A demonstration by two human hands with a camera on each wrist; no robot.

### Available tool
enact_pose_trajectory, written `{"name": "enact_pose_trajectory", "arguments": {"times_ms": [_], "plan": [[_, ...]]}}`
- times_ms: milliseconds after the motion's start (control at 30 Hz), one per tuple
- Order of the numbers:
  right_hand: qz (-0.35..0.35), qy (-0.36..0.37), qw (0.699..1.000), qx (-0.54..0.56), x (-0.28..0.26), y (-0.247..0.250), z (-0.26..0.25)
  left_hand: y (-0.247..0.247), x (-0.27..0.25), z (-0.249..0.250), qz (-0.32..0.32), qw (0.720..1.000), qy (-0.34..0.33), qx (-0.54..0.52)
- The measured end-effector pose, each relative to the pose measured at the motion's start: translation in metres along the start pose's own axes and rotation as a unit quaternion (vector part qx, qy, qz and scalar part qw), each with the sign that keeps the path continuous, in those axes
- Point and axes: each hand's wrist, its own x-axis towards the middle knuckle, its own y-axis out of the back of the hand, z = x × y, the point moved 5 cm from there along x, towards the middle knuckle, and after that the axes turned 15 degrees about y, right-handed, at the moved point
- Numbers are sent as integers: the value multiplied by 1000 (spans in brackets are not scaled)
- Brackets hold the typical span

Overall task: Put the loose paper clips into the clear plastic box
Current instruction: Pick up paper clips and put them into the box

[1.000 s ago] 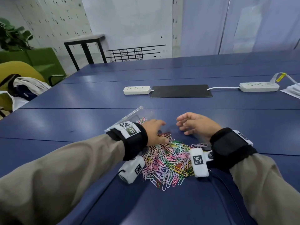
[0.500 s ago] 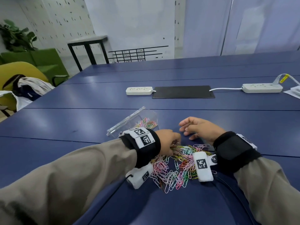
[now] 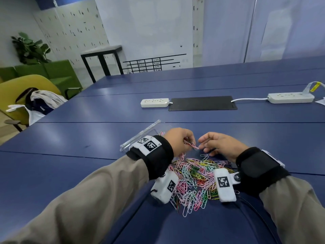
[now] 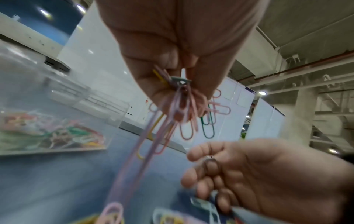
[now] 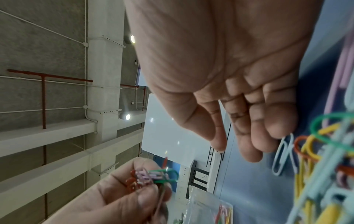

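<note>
Walls: you face white panels (image 3: 149,29) with small dark marks.
Seating: at your left, a green sofa (image 3: 44,71) and a yellow chair (image 3: 21,90).
Corner: a leafy plant (image 3: 29,48).
Ceiling: you see round lamps (image 5: 127,116) lit.

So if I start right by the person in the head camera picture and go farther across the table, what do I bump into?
Pile of loose paper clips → left hand pinching a bunch of clips, level with the right hand → black mat with the white power strips.

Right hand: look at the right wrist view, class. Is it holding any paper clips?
No, the right hand hangs with loosely curled fingers and a bare palm; the clips sit pinched in the left hand.
</note>
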Motion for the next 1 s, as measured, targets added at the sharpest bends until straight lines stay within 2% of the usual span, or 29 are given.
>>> {"name": "enact_pose_trajectory", "arguments": {"times_ms": [100, 233, 367, 500, 667, 800, 933, 1000], "plan": [[-3, -1, 1000, -4, 0, 1, 1, 21, 8, -2, 33, 998, 21, -51], [-45, 3, 997, -65, -2, -2, -3, 50, 25, -24, 118, 984, 84, -105], [-123, 24, 968, -216, -4, -6, -15, 59, 38, -49, 163, 975, 151, 10], [-141, 54, 924, -351, -8, -4, -38, 54, 44, -63, 112, 971, 191, 91], [-162, 41, 924, -344, -11, 0, -37, 50, 45, -63, 46, 967, 198, 157], [-175, 21, 916, -360, -13, -1, -34, 55, 35, -60, 79, 975, 188, 90], [-165, 29, 907, -387, -21, 5, -36, 57, 12, -47, 118, 987, 106, 31], [-158, 23, 914, -372, -30, 19, -33, 54, -9, -38, 106, 993, 50, 9]]}}
